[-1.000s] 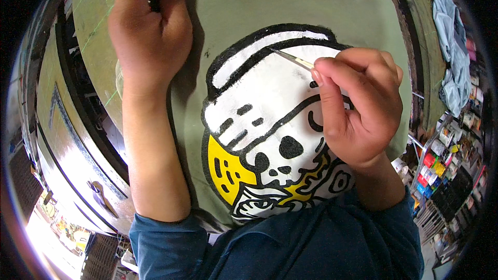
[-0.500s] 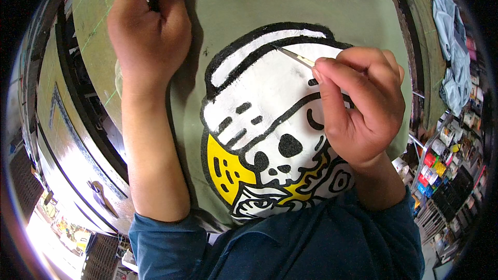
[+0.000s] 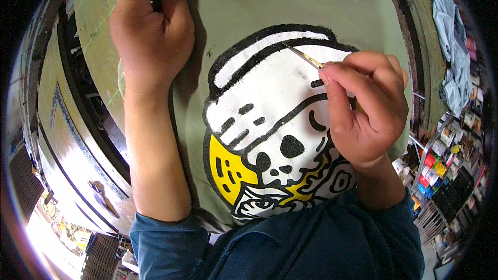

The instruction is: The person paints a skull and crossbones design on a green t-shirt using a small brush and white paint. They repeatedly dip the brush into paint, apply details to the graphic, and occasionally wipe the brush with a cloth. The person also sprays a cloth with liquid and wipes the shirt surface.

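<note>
The right hand (image 3: 363, 111) pinches a thin wooden-handled paintbrush (image 3: 303, 57) at the black outline of a largely filled white, yellow and black skull design (image 3: 270, 124) on olive-green fabric (image 3: 280, 0). The left hand (image 3: 150, 31) is curled, perhaps around something dark, steadying the cloth; only touch-ups seem left.

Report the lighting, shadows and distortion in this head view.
Head view: even, soft light on the green shirt; the left hand casts a shadow beside it; blown-out glare at lower left; fisheye bends the board edges, black vignette at the rim; the right hand and brush are sharp.
</note>
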Tool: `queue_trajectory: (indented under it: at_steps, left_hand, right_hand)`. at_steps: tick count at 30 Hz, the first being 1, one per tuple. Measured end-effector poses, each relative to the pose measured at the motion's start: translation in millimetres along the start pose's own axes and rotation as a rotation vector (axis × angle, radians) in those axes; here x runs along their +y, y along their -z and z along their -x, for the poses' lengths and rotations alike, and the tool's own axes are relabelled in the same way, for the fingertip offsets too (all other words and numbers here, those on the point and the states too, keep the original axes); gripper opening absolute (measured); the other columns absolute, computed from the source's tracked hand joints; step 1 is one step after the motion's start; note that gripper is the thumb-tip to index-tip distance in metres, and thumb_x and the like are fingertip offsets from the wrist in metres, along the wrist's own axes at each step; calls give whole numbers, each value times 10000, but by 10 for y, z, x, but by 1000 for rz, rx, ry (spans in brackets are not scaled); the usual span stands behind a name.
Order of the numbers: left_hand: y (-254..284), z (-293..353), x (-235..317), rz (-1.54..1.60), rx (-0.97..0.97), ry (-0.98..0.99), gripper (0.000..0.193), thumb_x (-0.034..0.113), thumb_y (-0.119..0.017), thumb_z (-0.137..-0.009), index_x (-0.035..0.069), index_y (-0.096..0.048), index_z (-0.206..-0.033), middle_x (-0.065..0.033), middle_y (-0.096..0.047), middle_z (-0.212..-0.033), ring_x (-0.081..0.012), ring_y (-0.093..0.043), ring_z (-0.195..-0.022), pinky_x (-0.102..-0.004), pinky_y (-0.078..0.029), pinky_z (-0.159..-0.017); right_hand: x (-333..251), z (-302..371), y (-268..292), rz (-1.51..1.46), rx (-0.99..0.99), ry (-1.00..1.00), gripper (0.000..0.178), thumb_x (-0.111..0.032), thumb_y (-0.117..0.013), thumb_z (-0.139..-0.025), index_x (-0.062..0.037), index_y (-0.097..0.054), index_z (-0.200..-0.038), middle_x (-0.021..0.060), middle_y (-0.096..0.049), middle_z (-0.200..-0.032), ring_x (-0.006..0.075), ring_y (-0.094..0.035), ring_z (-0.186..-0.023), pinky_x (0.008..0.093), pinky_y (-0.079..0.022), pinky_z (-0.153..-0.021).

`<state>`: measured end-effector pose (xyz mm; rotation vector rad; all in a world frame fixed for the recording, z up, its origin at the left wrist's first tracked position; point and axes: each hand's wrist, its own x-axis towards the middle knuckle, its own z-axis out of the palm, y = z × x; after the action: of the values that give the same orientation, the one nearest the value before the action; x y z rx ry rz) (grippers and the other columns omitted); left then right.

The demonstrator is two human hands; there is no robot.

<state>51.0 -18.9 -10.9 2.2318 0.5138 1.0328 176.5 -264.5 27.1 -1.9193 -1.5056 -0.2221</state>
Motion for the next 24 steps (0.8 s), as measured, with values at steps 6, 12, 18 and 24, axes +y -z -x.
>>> queue_trajectory:
  at_steps: [6,12,18,24]
  left_hand:
    - [7,-2,-23,-51,-6,-53,116,-12,-624,-935,-9,-584,-1043,-40,-639,-898,-76,-606,-858,-198,-472,-770]
    - [8,9,4,-27,-34,-15,110,-18,-621,-935,-8,-578,-1036,-38,-634,-902,-70,-601,-867,-194,-468,-767]
    - [12,16,-25,29,-20,-14,125,-30,-622,-930,-9,-581,-1046,-36,-634,-906,-75,-603,-866,-194,-469,-771]
    - [14,2,-5,-83,-5,-38,122,-29,-624,-928,-5,-586,-1042,-37,-633,-914,-76,-603,-860,-201,-471,-776]
  right_hand:
    - [-35,-22,20,4,-33,-18,205,31,-763,-720,-37,-710,-906,62,-650,-826,186,-573,-730,306,-385,-700]
    - [4,16,46,9,-38,-48,177,26,-746,-753,-36,-700,-912,56,-659,-830,183,-576,-732,308,-377,-716]
    - [-36,-26,8,8,-38,-57,165,22,-742,-769,-38,-696,-915,53,-657,-830,182,-575,-733,305,-373,-727]
    - [15,30,28,33,-15,-91,147,23,-720,-784,-42,-686,-911,53,-642,-820,187,-574,-734,309,-375,-701]
